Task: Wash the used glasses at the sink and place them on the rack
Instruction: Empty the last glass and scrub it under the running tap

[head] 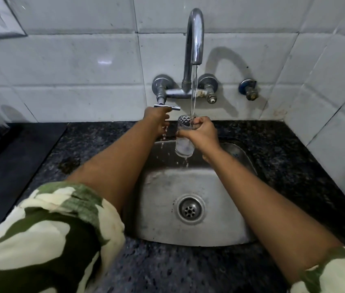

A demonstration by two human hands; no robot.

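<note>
the glass (184, 138) sits under the tap (195, 39) stream, above the sink (188, 208). right hand (203, 134) wraps it mid-body; wet, slippery, breakable, so a full-wrap hold suits. left hand (159, 119) touches the tap handle (167, 106), fingers loosely curled.

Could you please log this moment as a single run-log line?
stage: rinsing | right hand: holds glass under running tap | left hand: at tap handle | sink: no other glasses | rack: not visible

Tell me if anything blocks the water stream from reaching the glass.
Nothing visible does. The stream falls from the spout straight into the open mouth of the glass, gripped by the right hand. The left hand is off to the side, at the tap handle.
</note>
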